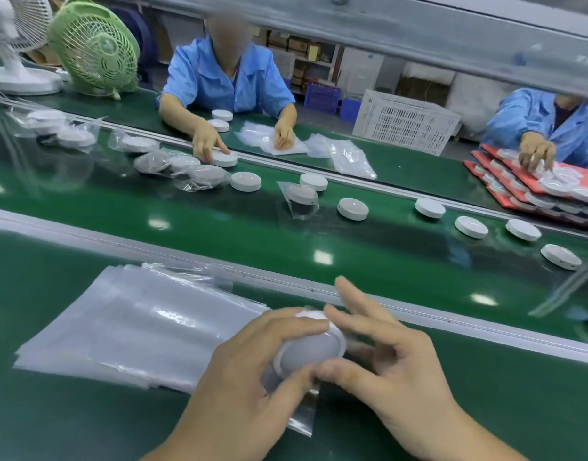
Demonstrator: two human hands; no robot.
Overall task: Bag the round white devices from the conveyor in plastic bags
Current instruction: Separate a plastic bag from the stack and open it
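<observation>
A round white device point(310, 347) sits between my two hands above the near green bench, partly inside a clear plastic bag point(304, 417) whose open end trails below it. My left hand point(249, 384) grips the device and bag from the left. My right hand point(382, 357) pinches the device's right edge with thumb and forefinger, its other fingers spread. A stack of empty clear bags point(119, 327) lies to the left of my hands. Several bare devices ride the green conveyor point(219, 227), among them one device point(353, 208) and another device point(470, 226).
Bagged devices point(300, 199) lie on the belt's far left and middle. Across it, a person in blue point(226, 81) handles a device; another person's hand point(535, 154) works over red trays point(505, 191). A green fan point(93, 48) and white crate point(405, 123) stand behind. A metal rail point(485, 322) borders my bench.
</observation>
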